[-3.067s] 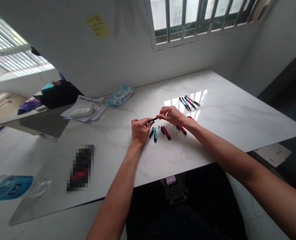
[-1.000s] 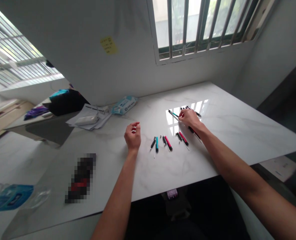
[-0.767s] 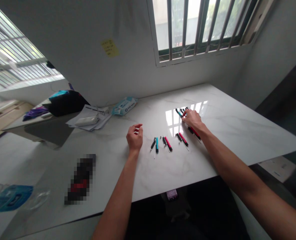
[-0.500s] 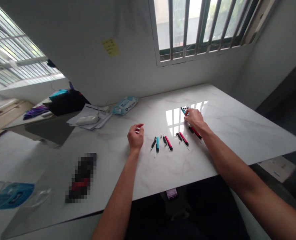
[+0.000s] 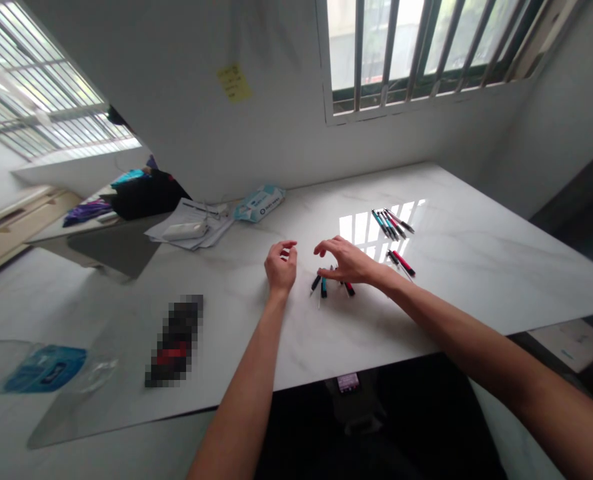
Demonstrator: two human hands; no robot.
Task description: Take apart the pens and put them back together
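My left hand [image 5: 280,265] rests on the white marble table [image 5: 456,280] with fingers loosely curled and nothing in them. My right hand [image 5: 345,261] hovers just right of it, fingers spread and bent, over loose pen parts: a black piece and a teal barrel [image 5: 323,287] and a red barrel [image 5: 349,288] partly hidden under the hand. Further right lies a red pen piece with a black piece [image 5: 400,261]. At the back, a row of several assembled pens [image 5: 391,223] lies in the window's reflection.
A blue wipes pack [image 5: 259,202] and papers with a white object [image 5: 189,227] sit at the table's back left. A dark blurred item [image 5: 175,340] lies front left, a clear plastic bag [image 5: 36,367] beyond it. A black bag [image 5: 143,193] rests on a side surface.
My right hand left a teal pen in the back row and came back to the loose parts near my left hand. The left hand stayed in place.
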